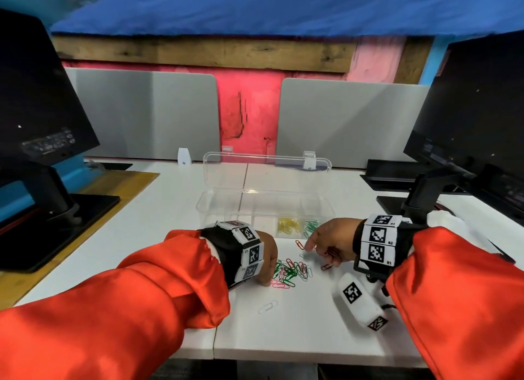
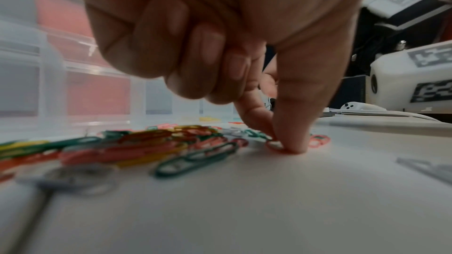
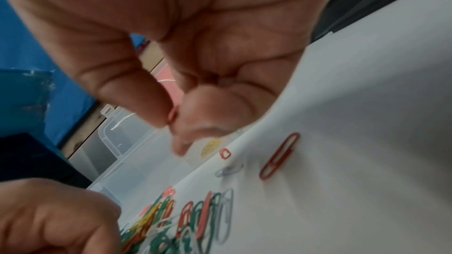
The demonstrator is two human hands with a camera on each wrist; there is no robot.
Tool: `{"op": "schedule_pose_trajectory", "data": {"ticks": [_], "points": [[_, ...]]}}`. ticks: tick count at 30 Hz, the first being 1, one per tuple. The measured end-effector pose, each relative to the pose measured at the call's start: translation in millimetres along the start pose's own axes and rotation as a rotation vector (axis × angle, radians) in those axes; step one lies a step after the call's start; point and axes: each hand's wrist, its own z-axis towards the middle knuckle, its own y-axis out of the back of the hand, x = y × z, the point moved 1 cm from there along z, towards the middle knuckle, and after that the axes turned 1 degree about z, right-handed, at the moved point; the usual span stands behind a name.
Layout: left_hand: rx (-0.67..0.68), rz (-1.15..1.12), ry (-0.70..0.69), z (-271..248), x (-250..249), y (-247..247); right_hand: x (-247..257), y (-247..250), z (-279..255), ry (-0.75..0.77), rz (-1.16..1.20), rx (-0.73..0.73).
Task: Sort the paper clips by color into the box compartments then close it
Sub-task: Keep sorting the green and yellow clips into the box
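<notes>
A mixed pile of paper clips [image 1: 290, 270] in red, pink, green, yellow and white lies on the white table before the clear compartment box [image 1: 204, 206], whose lid stands open. Yellow clips [image 1: 287, 226] and green clips [image 1: 312, 227] fill two front compartments. My left hand [image 2: 281, 142] is at the pile's left edge, thumb and index finger pinching a red clip [image 2: 274, 145] against the table. Right of the pile, my right hand [image 3: 171, 121] hovers above the table and pinches a red clip [image 3: 172, 116] between thumb and finger. Loose red clips [image 3: 280, 155] lie under it.
A single white clip [image 1: 268, 306] lies nearer the table's front edge. Black monitors on stands flank the table at the left [image 1: 42, 110] and right [image 1: 476, 110]. Grey divider panels [image 1: 141, 113] close the back. A white tagged camera block [image 1: 358, 300] hangs below my right wrist.
</notes>
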Motion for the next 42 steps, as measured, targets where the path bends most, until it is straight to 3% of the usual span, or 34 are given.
{"op": "schedule_pose_trajectory", "data": {"ticks": [6,12,15,19,24,27,33,42], "points": [[-0.019,-0.041,0.029,0,4,-1,-6,-3,5,-0.053,0.05,-0.048],[-0.166,-0.1,0.029,-13,8,1,2,-8,-1,-0.055,0.003,-0.034],[-0.18,-0.253,0.053,-17,17,5,13,-12,-6,-0.035,-0.12,-0.006],[-0.194,-0.519,0.099,-20,22,10,21,-13,-8,0.029,-0.546,-0.066],[-0.196,-0.719,0.11,-17,15,8,24,-23,1,0.0,-0.783,-0.079],[-0.179,-0.608,0.109,-17,7,2,23,-26,4,0.004,-0.851,-0.061],[-0.088,-0.091,0.005,-14,-9,-3,18,-24,5,-0.03,-0.86,-0.092],[0.0,0.034,-0.027,3,-18,-4,13,1,-12,-0.014,-0.587,-0.081]]}}
